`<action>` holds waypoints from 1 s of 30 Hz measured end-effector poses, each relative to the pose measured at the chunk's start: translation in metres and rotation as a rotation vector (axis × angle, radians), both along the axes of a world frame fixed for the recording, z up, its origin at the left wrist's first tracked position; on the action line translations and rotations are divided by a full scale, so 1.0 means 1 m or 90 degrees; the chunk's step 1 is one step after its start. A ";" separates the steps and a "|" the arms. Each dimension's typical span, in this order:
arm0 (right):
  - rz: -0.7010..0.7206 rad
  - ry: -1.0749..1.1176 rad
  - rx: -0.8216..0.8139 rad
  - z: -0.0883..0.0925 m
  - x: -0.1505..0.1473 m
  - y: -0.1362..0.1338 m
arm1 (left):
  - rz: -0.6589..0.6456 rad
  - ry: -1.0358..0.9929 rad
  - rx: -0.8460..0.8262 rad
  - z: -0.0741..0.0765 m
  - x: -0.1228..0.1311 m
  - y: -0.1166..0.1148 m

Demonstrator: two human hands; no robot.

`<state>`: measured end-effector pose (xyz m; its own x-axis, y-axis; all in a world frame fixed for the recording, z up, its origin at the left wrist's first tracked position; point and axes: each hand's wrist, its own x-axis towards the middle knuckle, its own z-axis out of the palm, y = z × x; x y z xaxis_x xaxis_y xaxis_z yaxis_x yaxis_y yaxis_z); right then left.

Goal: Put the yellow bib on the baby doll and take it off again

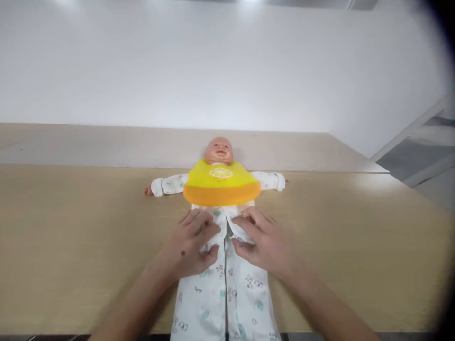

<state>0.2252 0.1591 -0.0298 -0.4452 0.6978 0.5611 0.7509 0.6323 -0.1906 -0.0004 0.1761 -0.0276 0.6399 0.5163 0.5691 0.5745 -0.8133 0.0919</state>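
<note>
The left hand [188,244] pinches the soft white sleepsuit [209,293] between thumb and fingers, just below the smooth yellow bib [221,182] on the baby doll [219,151], lying flat on the wooden table [71,213]; the right hand [263,241] pinches the sleepsuit's opposite edge.

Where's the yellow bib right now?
In the head view, the yellow bib lies on the chest of the baby doll, below its head and above the left hand and right hand.
</note>
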 end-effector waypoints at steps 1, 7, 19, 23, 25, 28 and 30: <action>-0.011 -0.004 -0.001 -0.001 -0.001 0.001 | 0.008 0.006 0.012 0.000 0.001 0.000; -0.034 -0.052 0.035 -0.001 -0.002 -0.001 | 0.001 0.047 0.035 -0.001 0.004 0.000; 0.029 0.013 0.017 0.009 -0.014 -0.006 | -0.016 -0.028 0.091 0.000 0.010 -0.007; 0.054 -0.002 0.019 0.002 -0.015 -0.003 | -0.032 -0.011 0.080 -0.006 0.012 -0.001; 0.056 0.013 0.003 0.001 -0.015 -0.002 | -0.033 -0.012 0.074 -0.004 0.013 -0.001; 0.085 0.060 -0.025 0.005 -0.011 -0.013 | -0.015 -0.031 0.055 0.001 0.010 -0.018; 0.098 0.098 -0.020 0.005 -0.007 -0.034 | 0.010 -0.059 0.041 -0.005 0.003 -0.046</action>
